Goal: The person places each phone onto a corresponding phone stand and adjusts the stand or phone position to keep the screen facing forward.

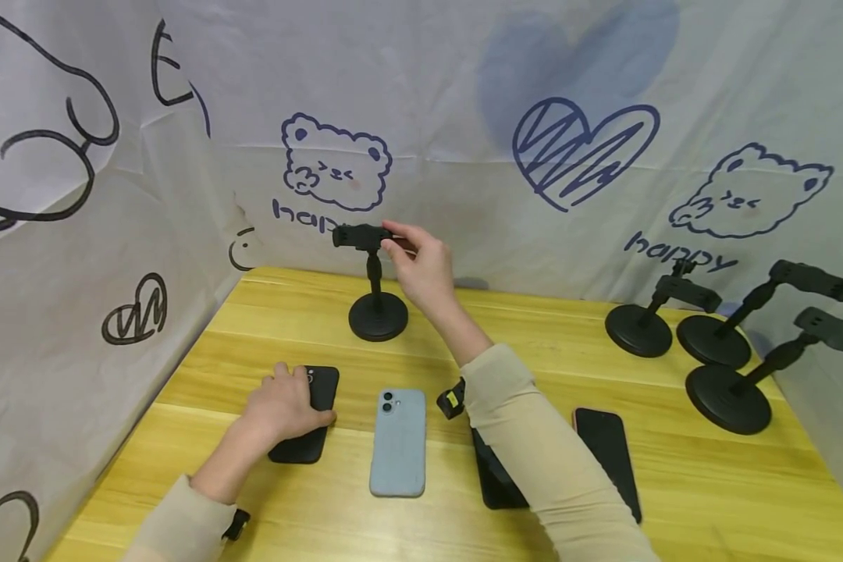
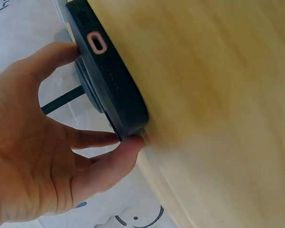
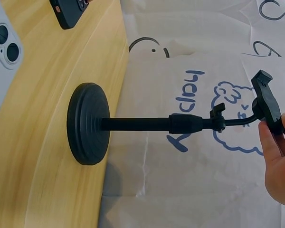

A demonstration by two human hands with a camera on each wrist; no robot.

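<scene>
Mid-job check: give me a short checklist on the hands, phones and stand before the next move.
1. Left hand gripping the black phone by its edges: ok.
2. Right hand pinching one end of the phone clamp: ok.
3. Round base flat on the table: ok.
4. Clamp without a phone in it: ok.
5. Clamp opening wide enough for the black phone: cannot tell.
6. Dark device under the right sleeve fully visible: not ok, partly covered.

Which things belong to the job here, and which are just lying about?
Seemingly in use:
phone stand, held by right hand
black phone, held by left hand

Seemingly idle:
light blue phone
three other phone stands
two other black phones
</scene>
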